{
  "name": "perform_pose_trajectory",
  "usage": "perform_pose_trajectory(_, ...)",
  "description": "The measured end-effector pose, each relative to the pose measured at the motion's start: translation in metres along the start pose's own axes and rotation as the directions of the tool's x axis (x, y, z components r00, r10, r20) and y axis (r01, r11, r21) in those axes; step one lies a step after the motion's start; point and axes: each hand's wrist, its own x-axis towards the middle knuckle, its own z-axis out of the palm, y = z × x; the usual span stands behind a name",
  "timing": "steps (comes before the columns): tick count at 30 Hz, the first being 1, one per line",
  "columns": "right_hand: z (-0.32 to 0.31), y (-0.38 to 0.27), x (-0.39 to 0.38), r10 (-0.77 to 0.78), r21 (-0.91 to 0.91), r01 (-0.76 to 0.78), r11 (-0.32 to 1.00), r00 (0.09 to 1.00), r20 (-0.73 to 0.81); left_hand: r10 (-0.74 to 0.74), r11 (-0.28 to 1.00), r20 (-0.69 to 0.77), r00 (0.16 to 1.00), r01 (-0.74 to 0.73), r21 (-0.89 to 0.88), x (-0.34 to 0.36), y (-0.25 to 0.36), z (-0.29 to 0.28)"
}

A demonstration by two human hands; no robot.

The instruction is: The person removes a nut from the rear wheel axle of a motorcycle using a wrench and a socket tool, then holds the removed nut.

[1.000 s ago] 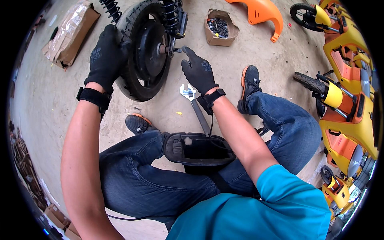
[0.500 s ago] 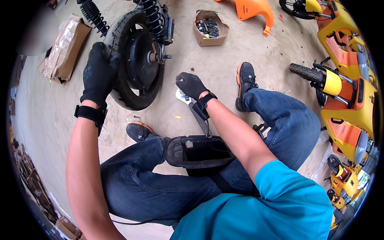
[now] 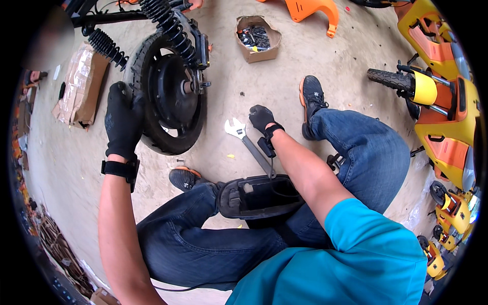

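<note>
Cardboard (image 3: 80, 89) lies left of our left hand (image 3: 122, 122), which touches the wheel (image 3: 166, 94); how firmly it grips, we cannot tell. Should that hand slip, the upright wheel could roll. The wrench (image 3: 252, 148) lies near our right hand (image 3: 261, 118), curled inward; whether it pinches anything is unclear.

Printed in pale, blurred marks on the back of the left glove (image 3: 123, 127), too faint to make out. Marked in white on the right shoe (image 3: 314, 94) and in red on an orange panel (image 3: 438, 155) at the right, likewise too small to read.
</note>
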Motion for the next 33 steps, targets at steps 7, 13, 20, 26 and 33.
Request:
perform_pose_trajectory(7,-0.025,-0.048,0.003,0.042,0.232,0.001,0.973,0.983,-0.181,-0.033,0.999,0.021,0.999,0.033,-0.018,-0.001,0.005,-0.001)
perform_pose_trajectory(13,-0.068,-0.149,0.004,-0.064,0.811,-0.089,0.579,0.986,0.154,-0.005,1.0,0.011,1.0,0.005,0.004,-0.001,-0.001,-0.001)
perform_pose_trajectory(20,-0.067,-0.181,0.009,-0.232,0.822,-0.054,0.566,0.947,0.222,-0.043,0.999,0.009,0.999,0.043,-0.014,-0.001,0.007,-0.003)
perform_pose_trajectory(26,-0.06,-0.188,0.031,-0.21,0.92,-0.156,0.36,0.947,0.242,-0.051,0.999,-0.005,0.999,0.051,-0.004,-0.001,0.01,-0.003)
perform_pose_trajectory(33,-0.037,-0.198,0.062,-0.179,0.825,0.047,0.563,0.982,0.066,0.017,1.0,-0.064,0.998,-0.015,0.026,-0.002,0.0,0.005)
